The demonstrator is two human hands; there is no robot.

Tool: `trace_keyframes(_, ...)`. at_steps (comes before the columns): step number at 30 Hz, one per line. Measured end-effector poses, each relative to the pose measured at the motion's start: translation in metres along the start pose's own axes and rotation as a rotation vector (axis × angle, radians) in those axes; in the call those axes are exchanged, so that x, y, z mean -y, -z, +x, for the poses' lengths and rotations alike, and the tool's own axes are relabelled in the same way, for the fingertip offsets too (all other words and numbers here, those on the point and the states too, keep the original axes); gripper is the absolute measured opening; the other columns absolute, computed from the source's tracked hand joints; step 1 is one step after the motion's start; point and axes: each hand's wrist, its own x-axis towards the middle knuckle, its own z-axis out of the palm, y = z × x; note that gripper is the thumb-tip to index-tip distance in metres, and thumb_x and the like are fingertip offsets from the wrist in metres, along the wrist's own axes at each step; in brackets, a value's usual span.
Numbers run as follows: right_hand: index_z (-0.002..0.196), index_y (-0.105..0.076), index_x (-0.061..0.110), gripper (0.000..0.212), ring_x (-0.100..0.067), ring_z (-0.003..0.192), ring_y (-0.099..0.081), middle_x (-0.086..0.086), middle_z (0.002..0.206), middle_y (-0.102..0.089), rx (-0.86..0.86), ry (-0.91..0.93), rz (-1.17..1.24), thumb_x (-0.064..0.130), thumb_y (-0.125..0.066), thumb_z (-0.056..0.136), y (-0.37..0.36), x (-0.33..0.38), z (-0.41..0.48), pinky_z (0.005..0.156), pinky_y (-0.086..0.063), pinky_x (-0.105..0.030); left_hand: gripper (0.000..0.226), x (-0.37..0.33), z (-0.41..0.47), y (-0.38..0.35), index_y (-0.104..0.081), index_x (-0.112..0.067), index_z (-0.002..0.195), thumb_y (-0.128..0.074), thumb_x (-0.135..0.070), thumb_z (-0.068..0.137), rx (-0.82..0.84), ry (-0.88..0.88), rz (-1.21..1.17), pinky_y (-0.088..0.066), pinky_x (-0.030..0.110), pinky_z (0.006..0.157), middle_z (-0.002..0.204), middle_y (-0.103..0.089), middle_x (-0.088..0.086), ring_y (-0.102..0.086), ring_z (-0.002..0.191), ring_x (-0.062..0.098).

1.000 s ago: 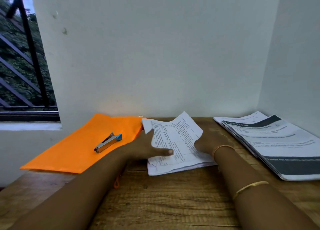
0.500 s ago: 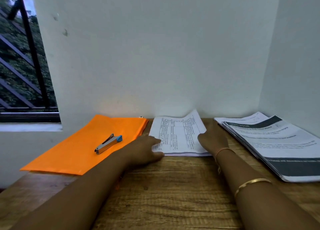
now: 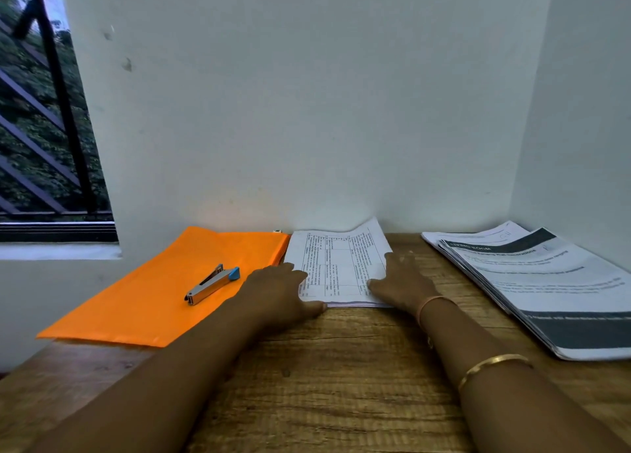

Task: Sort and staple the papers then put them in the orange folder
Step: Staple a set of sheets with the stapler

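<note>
A thin stack of printed papers (image 3: 338, 268) lies flat at the centre of the frame on the wooden worktop (image 3: 341, 384), with its far edge against the white wall and its far right corner curling up a little. The left hand (image 3: 276, 288) rests at the stack's lower left corner, its grip loose: fingers lie on the left margin and the thumb stretches along the near edge. The right hand (image 3: 401, 282) lies flat on the stack's right side, fingers spread and pressing down, so its grip is apart too. The papers sit between the two hands, touching both. Left of centre, the orange folder (image 3: 153, 299) lies just beside the stack with a stapler (image 3: 211, 283) on top. At the right of the frame lies a second, thicker pile of sheets (image 3: 546, 282).
</note>
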Motion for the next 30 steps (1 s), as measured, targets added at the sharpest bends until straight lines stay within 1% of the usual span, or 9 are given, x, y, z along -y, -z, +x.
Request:
trace_keyframes(2, 0.145, -0.026, 0.015, 0.063, -0.033, 0.139, -0.028, -0.016, 0.158, -0.007, -0.035, -0.022, -0.045, 0.037, -0.05, 0.091, 0.001, 0.001, -0.002, 0.113, -0.024, -0.046, 0.066, 0.0, 0.001, -0.001, -0.044, -0.022, 0.133, -0.042, -0.067, 0.085, 0.032, 0.0, 0.012, -0.039, 0.034, 0.092, 0.136, -0.045, 0.003, -0.046, 0.119, 0.02)
trace_keyframes(6, 0.125, -0.05, 0.009, 0.043, -0.028, 0.117, -0.05, -0.013, 0.133, -0.049, -0.037, 0.013, -0.046, 0.035, -0.048, 0.092, 0.003, 0.003, -0.007, 0.1, -0.04, -0.039, 0.054, 0.004, 0.007, -0.007, -0.054, -0.022, 0.107, -0.04, -0.069, 0.084, 0.094, 0.039, -0.048, -0.04, 0.027, 0.068, 0.095, -0.054, -0.003, -0.051, 0.087, 0.013)
trace_keyframes(10, 0.121, -0.053, 0.009, 0.041, -0.027, 0.11, -0.054, -0.011, 0.126, -0.053, -0.03, 0.034, -0.052, 0.037, -0.048, 0.092, 0.003, 0.003, -0.007, 0.09, -0.044, -0.034, 0.052, 0.006, 0.009, -0.007, -0.055, -0.021, 0.105, -0.04, -0.067, 0.086, 0.102, 0.044, -0.036, -0.042, 0.027, 0.069, 0.092, -0.055, -0.004, -0.053, 0.086, 0.013)
trace_keyframes(13, 0.123, -0.052, 0.01, 0.044, -0.027, 0.114, -0.051, -0.01, 0.129, -0.05, -0.02, 0.042, -0.076, 0.041, -0.047, 0.092, 0.0, 0.003, -0.005, 0.097, -0.041, -0.039, 0.053, 0.006, 0.009, -0.007, -0.055, -0.022, 0.108, -0.04, -0.067, 0.086, 0.117, 0.051, -0.049, -0.043, 0.026, 0.069, 0.091, -0.054, -0.004, -0.053, 0.086, 0.012)
trace_keyframes(20, 0.142, -0.034, 0.016, 0.065, -0.029, 0.138, -0.031, -0.013, 0.155, -0.021, 0.044, 0.029, 0.034, 0.045, -0.054, 0.088, 0.001, -0.005, 0.006, 0.11, -0.032, -0.04, 0.059, 0.001, 0.003, -0.004, -0.055, -0.02, 0.104, -0.037, -0.072, 0.084, 0.056, -0.003, 0.008, -0.04, 0.029, 0.072, 0.103, -0.058, 0.001, -0.051, 0.088, 0.013)
trace_keyframes(23, 0.146, -0.029, 0.017, 0.084, -0.032, 0.139, -0.028, -0.016, 0.156, -0.019, 0.104, 0.017, 0.081, 0.055, -0.059, 0.078, 0.005, -0.007, 0.009, 0.11, -0.033, -0.039, 0.066, -0.011, -0.003, 0.0, -0.046, -0.018, 0.131, -0.032, -0.066, 0.088, 0.031, -0.113, -0.008, -0.032, 0.034, 0.099, 0.135, -0.048, 0.005, -0.043, 0.118, 0.018)
trace_keyframes(25, 0.148, -0.026, 0.019, 0.095, -0.032, 0.141, -0.024, -0.01, 0.155, -0.025, 0.127, 0.036, 0.127, 0.064, -0.056, 0.069, 0.008, -0.011, 0.009, 0.113, -0.029, -0.042, 0.067, -0.023, -0.008, 0.003, -0.028, -0.02, 0.147, -0.03, -0.059, 0.093, 0.006, -0.177, -0.035, -0.017, 0.032, 0.113, 0.153, -0.028, 0.002, -0.024, 0.14, 0.016)
trace_keyframes(27, 0.146, -0.031, 0.018, 0.079, -0.027, 0.136, -0.035, -0.003, 0.149, -0.038, 0.136, 0.076, 0.191, 0.056, -0.056, 0.082, 0.017, -0.015, 0.002, 0.108, -0.032, -0.035, 0.064, -0.033, -0.013, 0.005, -0.016, -0.024, 0.15, -0.031, -0.055, 0.095, -0.045, -0.226, -0.051, -0.009, 0.029, 0.116, 0.157, -0.015, -0.003, -0.01, 0.145, 0.013)
trace_keyframes(30, 0.13, -0.053, 0.014, 0.04, -0.018, 0.109, -0.051, 0.0, 0.123, -0.057, 0.118, 0.157, 0.277, 0.037, -0.048, 0.096, 0.036, -0.026, -0.01, 0.082, -0.035, -0.025, 0.062, -0.049, -0.019, 0.004, -0.012, -0.033, 0.149, -0.037, -0.051, 0.096, -0.129, -0.292, -0.072, -0.011, 0.025, 0.115, 0.157, -0.014, -0.009, -0.01, 0.144, 0.008)
